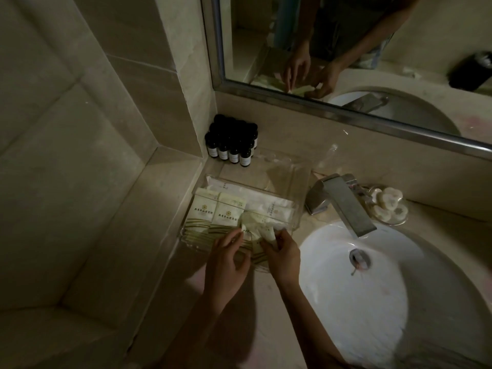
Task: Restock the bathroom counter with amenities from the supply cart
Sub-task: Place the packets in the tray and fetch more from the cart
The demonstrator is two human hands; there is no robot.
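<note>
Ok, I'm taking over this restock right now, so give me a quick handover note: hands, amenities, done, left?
Left hand: fingers reach the crumpled packet; grip unclear.
Right hand: pinches the crumpled packet over the clear tray.
Done: two logo packets sit side by side in the tray, dark bottles grouped in the corner, round soaps beside the faucet.
Left: settle the crumpled packet in the tray; the supply cart is out of view, so further stock can't be judged.
</note>
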